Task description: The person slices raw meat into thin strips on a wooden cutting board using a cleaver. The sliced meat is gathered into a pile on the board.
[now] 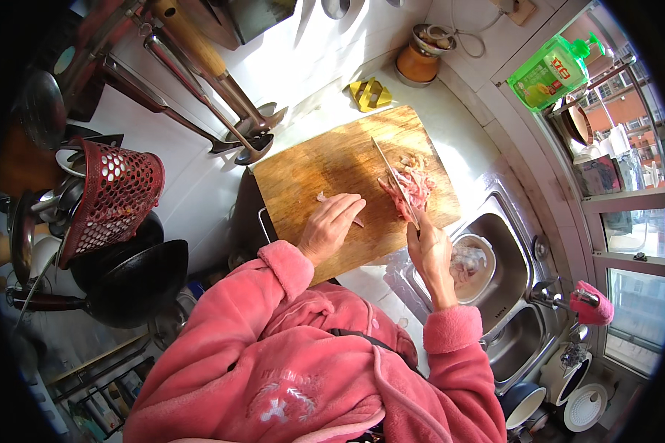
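A wooden cutting board (321,160) lies at an angle before me. My right hand (429,249) is closed on the handle of a kitchen knife (390,171), whose blade stands on edge against a heap of sliced raw meat (415,185) on the board's right side. My left hand (335,221) lies palm down on the board, left of the heap, fingers together. Small bits of meat (358,221) show at its edges; what lies under the palm is hidden.
At the right is a steel sink (523,260) holding a white bowl (490,266) with meat in liquid. A yellow object (370,94) and an orange-brown jar (417,61) stand behind the board. Ladles (255,149) hang at the left, above a black wok (138,288).
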`<action>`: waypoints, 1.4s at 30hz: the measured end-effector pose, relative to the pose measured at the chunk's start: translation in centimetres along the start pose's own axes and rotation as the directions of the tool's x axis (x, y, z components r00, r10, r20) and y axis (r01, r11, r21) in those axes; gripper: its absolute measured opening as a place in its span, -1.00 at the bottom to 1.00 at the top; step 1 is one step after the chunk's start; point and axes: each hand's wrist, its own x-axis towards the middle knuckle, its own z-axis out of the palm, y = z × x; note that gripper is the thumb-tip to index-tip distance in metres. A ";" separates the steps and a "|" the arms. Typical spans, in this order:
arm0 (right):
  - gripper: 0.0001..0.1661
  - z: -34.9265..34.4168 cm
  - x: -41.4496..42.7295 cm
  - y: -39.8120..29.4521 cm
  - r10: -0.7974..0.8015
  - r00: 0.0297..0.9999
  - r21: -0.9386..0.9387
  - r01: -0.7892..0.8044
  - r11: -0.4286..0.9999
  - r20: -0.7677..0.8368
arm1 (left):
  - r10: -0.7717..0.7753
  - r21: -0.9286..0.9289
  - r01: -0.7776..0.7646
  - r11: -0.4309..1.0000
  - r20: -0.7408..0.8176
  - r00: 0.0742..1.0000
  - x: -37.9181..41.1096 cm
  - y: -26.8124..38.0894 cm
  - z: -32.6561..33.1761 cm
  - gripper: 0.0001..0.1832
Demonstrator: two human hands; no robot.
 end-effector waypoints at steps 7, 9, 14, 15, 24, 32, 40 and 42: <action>-0.44 0.8 -1.7 0.0 0.042 0.999 -0.171 -0.041 0.984 0.001 | 0.080 -0.113 -0.066 0.991 0.130 0.988 5.4 4.0 -1.1 -0.73; -0.55 1.3 -1.9 0.6 0.013 1.000 -0.166 -0.016 0.986 -0.022 | 0.072 -0.120 -0.037 0.992 0.301 0.951 6.0 3.8 -0.2 -0.76; -0.77 1.7 -1.9 0.7 -0.069 0.993 -0.249 0.043 0.968 -0.098 | 0.096 -0.163 -0.013 0.987 0.512 0.854 7.1 2.6 2.9 -0.77; -0.78 1.7 -1.9 0.6 -0.081 0.992 -0.263 0.053 0.963 -0.097 | 0.116 -0.145 -0.048 0.988 0.509 0.853 7.4 2.2 3.5 -0.75; -0.65 0.7 -3.4 0.2 0.004 0.999 -0.132 0.002 0.991 0.043 | 0.040 -0.210 0.024 0.977 0.294 0.955 12.1 3.4 1.9 -0.66; -0.79 -0.7 -5.1 -1.1 0.157 0.982 0.213 -0.176 0.961 0.103 | -0.191 -0.129 0.183 0.975 -0.054 0.980 2.2 0.6 -0.8 -0.78; -0.81 1.3 -4.1 -3.2 0.104 0.968 0.119 -0.133 0.984 0.229 | -0.044 0.106 0.034 0.994 0.095 0.994 -3.5 -2.0 1.9 -0.76; -0.81 1.7 -4.0 -3.5 0.089 0.966 0.101 -0.117 0.988 0.242 | -0.046 0.128 0.028 0.991 0.140 0.989 -3.9 -2.3 2.2 -0.76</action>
